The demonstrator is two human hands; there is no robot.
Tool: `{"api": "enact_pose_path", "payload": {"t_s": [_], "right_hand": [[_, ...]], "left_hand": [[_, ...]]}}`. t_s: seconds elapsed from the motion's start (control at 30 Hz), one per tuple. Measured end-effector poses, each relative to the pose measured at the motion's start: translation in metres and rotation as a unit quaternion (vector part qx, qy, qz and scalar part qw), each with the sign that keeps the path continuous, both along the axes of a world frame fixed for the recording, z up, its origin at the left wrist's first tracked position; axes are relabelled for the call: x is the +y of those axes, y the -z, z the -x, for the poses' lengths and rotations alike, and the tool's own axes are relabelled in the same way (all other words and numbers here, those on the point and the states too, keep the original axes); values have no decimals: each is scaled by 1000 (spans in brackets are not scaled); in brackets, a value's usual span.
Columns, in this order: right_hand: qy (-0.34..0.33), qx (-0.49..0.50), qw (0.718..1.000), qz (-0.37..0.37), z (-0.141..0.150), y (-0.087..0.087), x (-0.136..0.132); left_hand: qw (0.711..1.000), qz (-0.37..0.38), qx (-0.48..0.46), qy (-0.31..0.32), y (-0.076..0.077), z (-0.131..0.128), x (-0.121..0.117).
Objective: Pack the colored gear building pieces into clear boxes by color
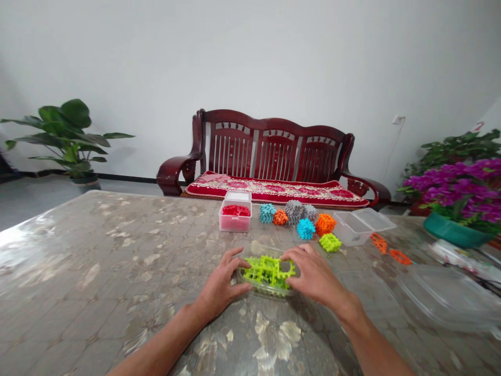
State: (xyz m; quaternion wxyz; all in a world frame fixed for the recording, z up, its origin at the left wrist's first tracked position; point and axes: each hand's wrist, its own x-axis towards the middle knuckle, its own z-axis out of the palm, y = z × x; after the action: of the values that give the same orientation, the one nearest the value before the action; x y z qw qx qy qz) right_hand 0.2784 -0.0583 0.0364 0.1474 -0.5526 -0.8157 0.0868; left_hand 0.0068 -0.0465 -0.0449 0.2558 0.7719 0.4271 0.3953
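A clear plastic container point(260, 289) full of lime-green toothed plastic pieces point(265, 269) sits on the table in front of me. My left hand point(221, 282) curls around its left end, the thumb by the near rim and the fingers bent over the pieces. At the right end, my right hand point(315, 274) has thumb and index finger closed on a ring-shaped green piece point(288, 270) among the others. Part of the container's right side is hidden behind that hand.
Behind the container stand a box of red pieces point(235, 211), several coloured spiky balls point(294, 211) and an open clear box point(352, 230). Orange pieces point(400, 256), clear lids point(442, 292) and a teal flower pot point(450, 230) are at right. A wooden bench point(274, 151) stands beyond the table.
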Motion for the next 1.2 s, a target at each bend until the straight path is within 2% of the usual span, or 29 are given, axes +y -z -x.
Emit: {"api": "enact_pose_path", "payload": {"t_s": [0.87, 1.2], "right_hand": [[-21, -20, 1000, 3, -2, 4, 7], [-28, -20, 999, -8, -2, -1, 5]], "left_hand": [[1000, -7, 0, 4, 3, -1, 0], [1000, 3, 9, 0, -1, -2, -3]]}}
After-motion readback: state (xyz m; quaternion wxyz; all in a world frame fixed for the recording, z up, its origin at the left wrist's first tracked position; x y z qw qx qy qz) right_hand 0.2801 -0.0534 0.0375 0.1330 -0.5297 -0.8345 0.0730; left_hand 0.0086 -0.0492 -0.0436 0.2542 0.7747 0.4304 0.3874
